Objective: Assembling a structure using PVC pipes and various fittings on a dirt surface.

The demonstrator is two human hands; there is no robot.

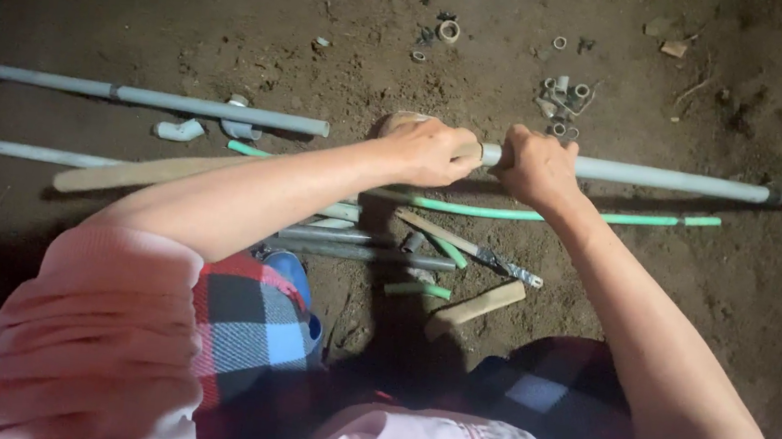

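Brown dirt floor (237, 29) is lying beneath a long grey plastic pipe (666, 179) running left to right; left hand (432, 151) and right hand (537, 167) are both gripping its left end, side by side.

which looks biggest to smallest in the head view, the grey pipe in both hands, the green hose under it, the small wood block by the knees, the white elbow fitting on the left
1. grey pipe, longest, reaching the right edge
2. green hose, thinner; its left end is hidden behind the left hand, so its full length is unsure
3. wood block
4. white elbow fitting, smallest

The right hand also grips the pipe.
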